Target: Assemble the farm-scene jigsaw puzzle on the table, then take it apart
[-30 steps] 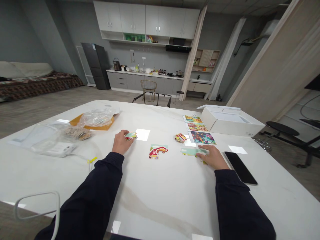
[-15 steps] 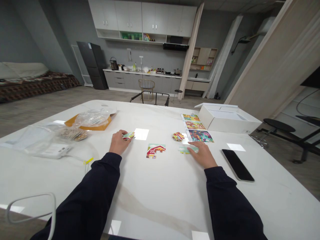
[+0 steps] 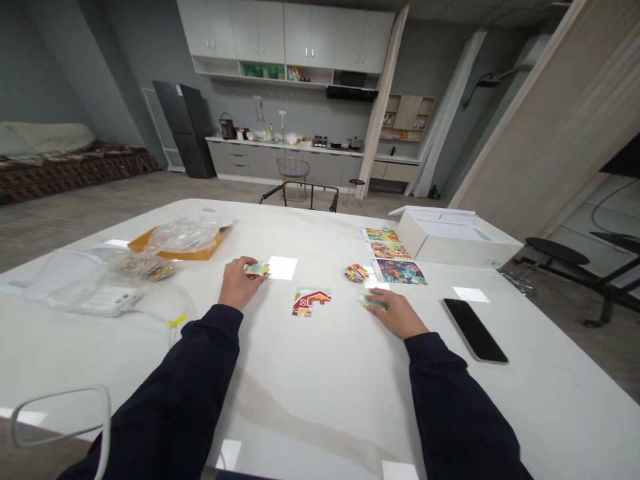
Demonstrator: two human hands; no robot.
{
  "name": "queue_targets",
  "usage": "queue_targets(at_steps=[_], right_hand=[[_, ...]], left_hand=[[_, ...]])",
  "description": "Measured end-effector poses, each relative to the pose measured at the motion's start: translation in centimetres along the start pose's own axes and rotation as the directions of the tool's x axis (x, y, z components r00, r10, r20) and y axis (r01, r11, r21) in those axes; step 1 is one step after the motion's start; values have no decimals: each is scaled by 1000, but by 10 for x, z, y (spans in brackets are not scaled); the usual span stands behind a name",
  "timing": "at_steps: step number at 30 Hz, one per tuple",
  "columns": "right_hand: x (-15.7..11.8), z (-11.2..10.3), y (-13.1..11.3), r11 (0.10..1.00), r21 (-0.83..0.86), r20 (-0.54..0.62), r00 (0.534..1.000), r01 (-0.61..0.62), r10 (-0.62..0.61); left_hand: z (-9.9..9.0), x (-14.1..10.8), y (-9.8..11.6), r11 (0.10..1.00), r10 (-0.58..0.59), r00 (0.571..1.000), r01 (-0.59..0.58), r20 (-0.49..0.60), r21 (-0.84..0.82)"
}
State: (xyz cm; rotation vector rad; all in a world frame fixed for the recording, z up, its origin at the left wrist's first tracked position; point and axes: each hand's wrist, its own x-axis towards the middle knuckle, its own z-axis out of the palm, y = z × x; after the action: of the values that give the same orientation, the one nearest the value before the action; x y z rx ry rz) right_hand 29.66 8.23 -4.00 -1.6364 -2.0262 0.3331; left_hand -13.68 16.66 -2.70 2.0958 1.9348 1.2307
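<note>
1. Left hand (image 3: 239, 283), centre: fingers curled, pinching a jigsaw piece (image 3: 257, 269) off the table
2. Right hand (image 3: 397, 315), right of centre: half open, fingertips on a pale green piece (image 3: 371, 301), grip unclear
3. Joined barn puzzle section (image 3: 311, 301), between the hands, lying flat
4. Small heap of pieces (image 3: 356, 272), beyond the right hand, just beside three picture cards (image 3: 395, 253)

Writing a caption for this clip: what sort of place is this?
Probably a studio or office with a kitchenette: a counter, wall cabinets, a sofa at left, and a large white table.
</note>
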Motion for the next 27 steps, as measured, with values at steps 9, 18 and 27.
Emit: queue_targets(at_steps=[9, 18, 27], right_hand=[[4, 30, -20, 995, 13, 55, 993, 100, -100], [6, 34, -29, 989, 18, 66, 987, 146, -147], [6, 31, -31, 993, 20, 60, 991, 121, -122]], left_hand=[[34, -46, 112, 872, 415, 883, -317, 219, -373], [74, -59, 138, 891, 420, 840, -308, 345, -335], [74, -59, 144, 907, 415, 820, -340, 393, -248]])
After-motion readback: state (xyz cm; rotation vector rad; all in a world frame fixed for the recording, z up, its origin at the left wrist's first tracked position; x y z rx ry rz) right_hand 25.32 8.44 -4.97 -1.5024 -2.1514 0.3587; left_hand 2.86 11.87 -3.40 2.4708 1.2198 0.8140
